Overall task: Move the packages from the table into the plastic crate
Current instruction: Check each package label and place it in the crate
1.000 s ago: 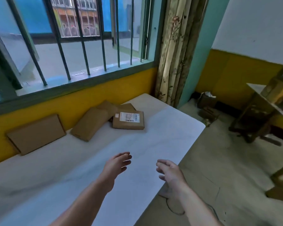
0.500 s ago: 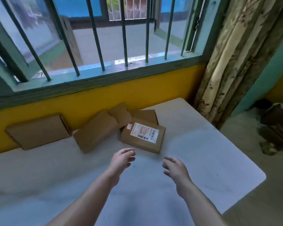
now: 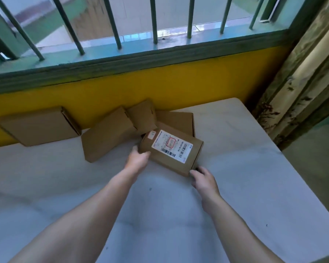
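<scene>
**Both hands closing on the labelled package**

Labelled package (image 3: 171, 151): a flat brown cardboard box with a white shipping label on top, lying askew on the white worktop (image 3: 235, 168). Its far edge overlaps or rests against the plain cartons behind it.

Left hand (image 3: 136, 158): at the near-left corner, thumb over the top edge, fingers hidden behind the side. Grip looks part-curled round that corner; whether it presses yet, cannot tell.

Right hand (image 3: 203, 179): at the near-right corner, fingertips touching or just short of the end wall, fingers loosely spread, not clamped.

Other packages: one flat carton (image 3: 40, 126) leaning on the yellow wall (image 3: 198, 86); a second flat carton (image 3: 106, 135) and two smaller ones beside it near the wall. No crate in view.

Handling, as judged: rigid corrugated board, dry matt faces, so little slip. Shallow, so probably light, contents unknown. Best hold is opposite short ends, palms flat on the walls and thumbs on top. Avoid the flap seam at the right end, which might spring open. Lift clear before drawing back, or the cartons behind may be dragged.
</scene>
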Demonstrator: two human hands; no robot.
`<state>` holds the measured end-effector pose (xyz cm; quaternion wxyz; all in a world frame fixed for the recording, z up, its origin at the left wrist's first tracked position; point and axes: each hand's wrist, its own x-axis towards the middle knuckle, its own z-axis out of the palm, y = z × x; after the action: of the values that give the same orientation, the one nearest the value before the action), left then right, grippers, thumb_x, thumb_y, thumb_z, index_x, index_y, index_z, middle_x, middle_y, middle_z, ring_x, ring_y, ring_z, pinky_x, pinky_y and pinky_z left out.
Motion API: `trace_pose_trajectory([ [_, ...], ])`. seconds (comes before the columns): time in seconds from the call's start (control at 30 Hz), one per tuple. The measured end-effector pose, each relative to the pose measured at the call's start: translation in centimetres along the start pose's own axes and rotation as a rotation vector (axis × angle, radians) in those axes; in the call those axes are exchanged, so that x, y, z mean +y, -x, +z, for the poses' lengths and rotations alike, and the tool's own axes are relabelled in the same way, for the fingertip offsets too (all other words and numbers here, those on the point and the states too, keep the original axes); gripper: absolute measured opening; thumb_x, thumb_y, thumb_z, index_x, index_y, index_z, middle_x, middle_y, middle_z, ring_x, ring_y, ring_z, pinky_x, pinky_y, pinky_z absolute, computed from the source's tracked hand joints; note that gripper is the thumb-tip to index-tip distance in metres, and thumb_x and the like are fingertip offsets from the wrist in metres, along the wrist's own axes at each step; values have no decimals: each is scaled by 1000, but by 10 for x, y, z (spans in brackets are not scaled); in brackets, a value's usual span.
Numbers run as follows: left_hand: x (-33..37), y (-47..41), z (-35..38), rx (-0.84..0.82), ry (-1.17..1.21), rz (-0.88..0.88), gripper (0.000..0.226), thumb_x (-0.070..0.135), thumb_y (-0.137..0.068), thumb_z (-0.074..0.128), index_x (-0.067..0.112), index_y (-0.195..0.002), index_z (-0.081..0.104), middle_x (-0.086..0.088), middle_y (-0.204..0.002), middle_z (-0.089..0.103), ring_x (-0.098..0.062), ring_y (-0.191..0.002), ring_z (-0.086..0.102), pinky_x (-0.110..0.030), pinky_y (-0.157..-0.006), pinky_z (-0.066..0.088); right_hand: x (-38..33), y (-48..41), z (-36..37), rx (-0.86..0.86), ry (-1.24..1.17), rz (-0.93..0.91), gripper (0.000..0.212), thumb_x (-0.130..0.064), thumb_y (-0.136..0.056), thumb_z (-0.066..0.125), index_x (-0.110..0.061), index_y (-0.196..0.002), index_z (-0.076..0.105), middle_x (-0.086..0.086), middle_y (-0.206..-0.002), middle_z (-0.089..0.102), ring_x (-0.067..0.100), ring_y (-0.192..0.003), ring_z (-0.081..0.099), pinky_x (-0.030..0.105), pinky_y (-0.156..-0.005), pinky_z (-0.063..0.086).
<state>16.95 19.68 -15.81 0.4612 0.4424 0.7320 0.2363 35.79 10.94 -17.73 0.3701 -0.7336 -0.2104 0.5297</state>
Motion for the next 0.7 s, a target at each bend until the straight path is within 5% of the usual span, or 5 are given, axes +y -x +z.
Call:
trace_pose_trajectory([
  [0.17, -18, 13, -4, 13, 86, 21, 41, 23, -92, 58, 18, -133, 55, 0, -116, 61, -18, -101, 54, -25, -85, 38, 10, 6, 1, 121, -21, -27, 24, -18, -89, 57, -18, -111, 67, -1, -96, 65, 19, -84, 53, 29, -79, 41],
  [0.43, -78, 58, -41, 2, 231, -16, 2, 22, -92, 63, 21, -93, 62, -2, -95, 66, -19, -85, 56, -33, -80, 46, 33, 58, 0, 193, -96, -45, 16, -16, -88, 62, -19, -103, 68, 2, -104, 70, 24, -98, 64, 44, -99, 50],
  [0.7, -127, 131, -96, -103, 480, -73, 17, -1, -85, 64, 12, -96, 60, -3, -88, 65, -12, -76, 57, -21, -69, 48, 50, 139, 18, 155, -230, -153, 17, -8, -90, 60, -9, -107, 66, 7, -103, 67, 21, -95, 63, 36, -90, 53],
])
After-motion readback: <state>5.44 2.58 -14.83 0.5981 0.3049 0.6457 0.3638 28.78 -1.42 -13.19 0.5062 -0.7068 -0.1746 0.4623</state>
